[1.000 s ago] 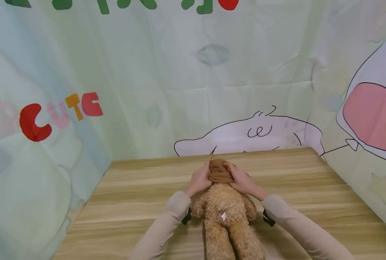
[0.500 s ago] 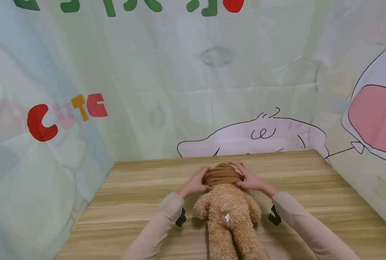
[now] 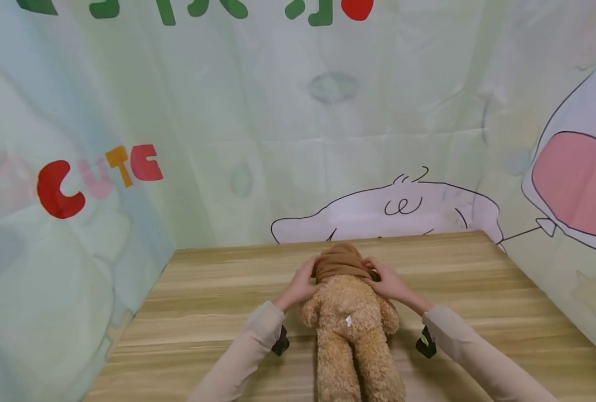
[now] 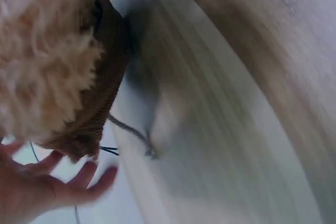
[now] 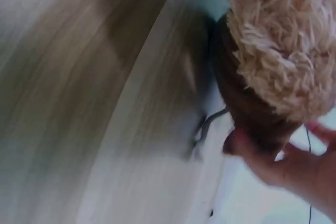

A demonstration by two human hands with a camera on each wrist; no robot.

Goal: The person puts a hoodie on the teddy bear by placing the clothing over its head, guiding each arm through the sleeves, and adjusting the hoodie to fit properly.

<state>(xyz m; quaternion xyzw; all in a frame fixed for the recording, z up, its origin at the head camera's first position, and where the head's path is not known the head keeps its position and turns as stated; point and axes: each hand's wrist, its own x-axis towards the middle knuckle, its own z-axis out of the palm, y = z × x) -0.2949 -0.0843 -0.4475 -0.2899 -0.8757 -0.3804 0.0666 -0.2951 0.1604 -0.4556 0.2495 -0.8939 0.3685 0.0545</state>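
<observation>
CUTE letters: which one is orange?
The T, third in the word. It alone is orange: the C is red, the U pale pink, and the E a stronger pink.

The plush toy (image 3: 350, 301) before me is golden brown, with a small white tag (image 3: 349, 321). The cloth (image 3: 342, 262) around its head is of a darker brown. Under the toy, the counter (image 3: 217, 312) shows wood-grain stripes in yellow and brown tones. My sleeves (image 3: 240, 357), on both sides of the toy, are beige. Behind it, the backdrop (image 3: 258, 84) is pale green; to the toy's left stand letters (image 3: 48, 192) in red, pink and orange.
</observation>
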